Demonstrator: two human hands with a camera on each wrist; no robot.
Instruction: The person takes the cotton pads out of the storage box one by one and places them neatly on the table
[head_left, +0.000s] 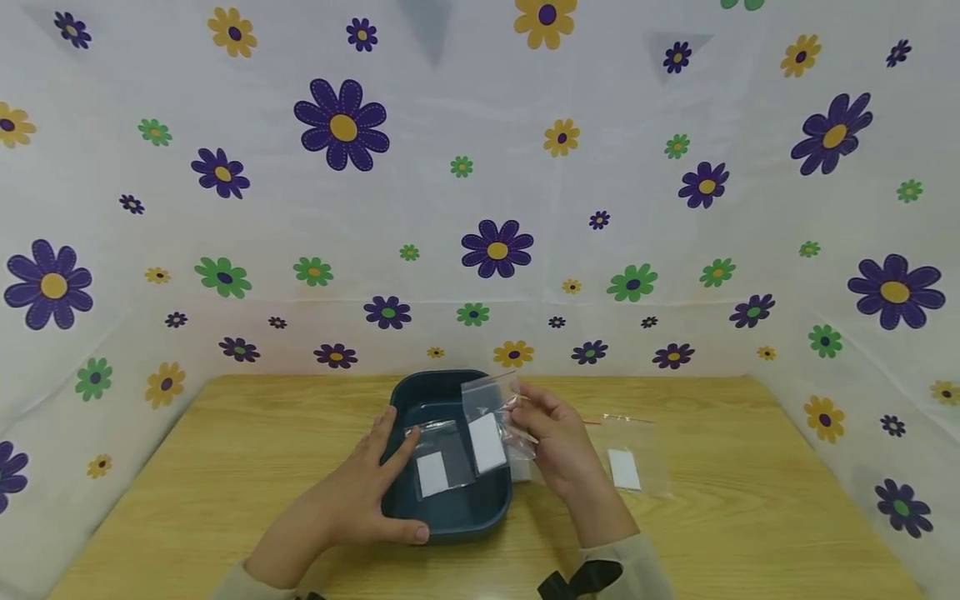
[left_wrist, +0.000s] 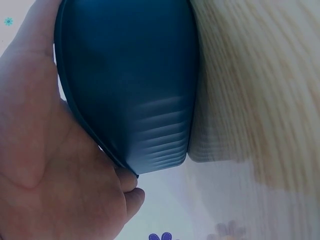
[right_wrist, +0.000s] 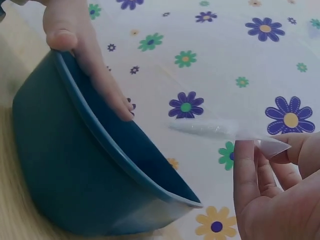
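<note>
A dark blue plastic bin stands on the table, its far end near the patterned cloth. My left hand rests on the bin's left rim with fingers spread, the thumb at the front edge. Inside the bin lies a clear zip bag with a white rectangular piece in it. My right hand pinches another clear zip bag, also holding a white piece, over the bin's right side. In the right wrist view this bag shows edge-on between thumb and fingers.
To the right of my right hand, a clear zip bag with a white piece lies flat on the wooden table. A further white piece shows beside the bin, partly hidden. Flower-printed cloth hangs behind and around.
</note>
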